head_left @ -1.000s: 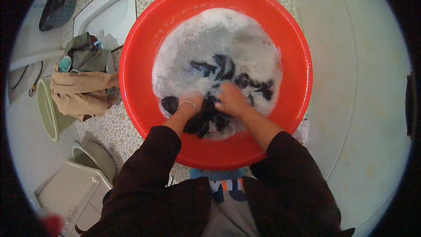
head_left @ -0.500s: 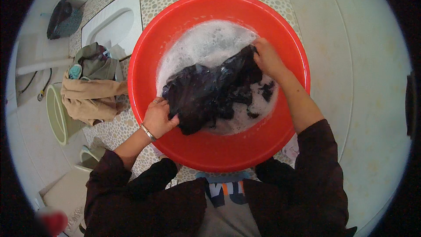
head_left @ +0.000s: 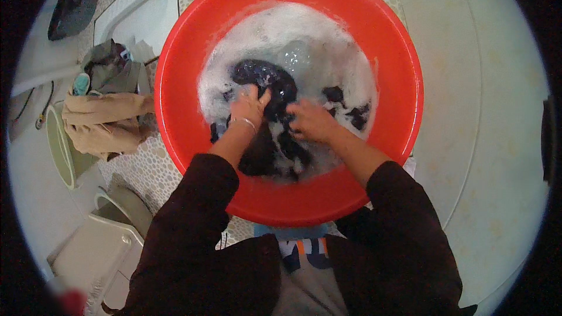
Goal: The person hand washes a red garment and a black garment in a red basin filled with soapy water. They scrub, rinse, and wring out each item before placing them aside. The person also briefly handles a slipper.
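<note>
A large red basin (head_left: pixel 398 90) holds cloudy, foamy water with a wet dark garment (head_left: pixel 260 72) bunched in it, partly under the surface. My left hand (head_left: pixel 249 108), with a bracelet at the wrist, presses onto the garment near the basin's middle, its thumb and fingers spread. Just to its right, my right hand (head_left: pixel 313 122) has curled fingers closed on a fold of the same garment; motion blurs them slightly. Smaller dark pieces of cloth (head_left: pixel 356 118) break the foam at the right; whether they join the garment is hidden under water.
Left of the basin, tan clothing (head_left: pixel 102 118) and grey-green clothing (head_left: pixel 111 67) lie piled by a pale green bucket (head_left: pixel 58 146). A white squat toilet (head_left: pixel 143 17) is set in the pebble-patterned floor (head_left: pixel 158 184). Pale wall panels (head_left: pixel 456 99) rise at the right.
The dark garment, stretched between my hands before, is now bunched lower in the water. My hands have come together over the basin's middle. The view has shifted slightly.
</note>
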A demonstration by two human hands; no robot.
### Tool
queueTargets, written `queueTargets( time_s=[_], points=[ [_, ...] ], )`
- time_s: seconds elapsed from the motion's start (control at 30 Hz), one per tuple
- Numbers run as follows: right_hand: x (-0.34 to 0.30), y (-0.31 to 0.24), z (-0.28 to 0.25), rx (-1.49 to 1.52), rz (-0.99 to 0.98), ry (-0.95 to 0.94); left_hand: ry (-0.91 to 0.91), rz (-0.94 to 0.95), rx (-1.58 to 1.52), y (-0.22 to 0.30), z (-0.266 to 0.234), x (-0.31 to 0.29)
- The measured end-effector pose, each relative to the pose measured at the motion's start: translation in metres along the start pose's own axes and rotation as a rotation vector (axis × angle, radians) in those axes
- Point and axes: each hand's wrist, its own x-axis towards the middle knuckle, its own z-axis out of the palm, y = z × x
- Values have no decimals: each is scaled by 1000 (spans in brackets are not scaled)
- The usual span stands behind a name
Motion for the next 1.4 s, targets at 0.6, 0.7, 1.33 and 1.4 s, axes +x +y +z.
queueTargets(
  time_s=[0.6,0.7,1.33,1.4],
  points=[
    [-34,-18,-89,253,422,30,244,-392,-1328,-66,3,6],
    [-46,-35,-120,517,477,182,-74,-253,-1523,-64,-37,-34],
    [-131,-212,-286,951,275,1221,569,371,-2021,-31,-189,-286],
    [-130,-214,-274,566,292,1309,605,381,-1956,-34,-181,-293]
  ],
)
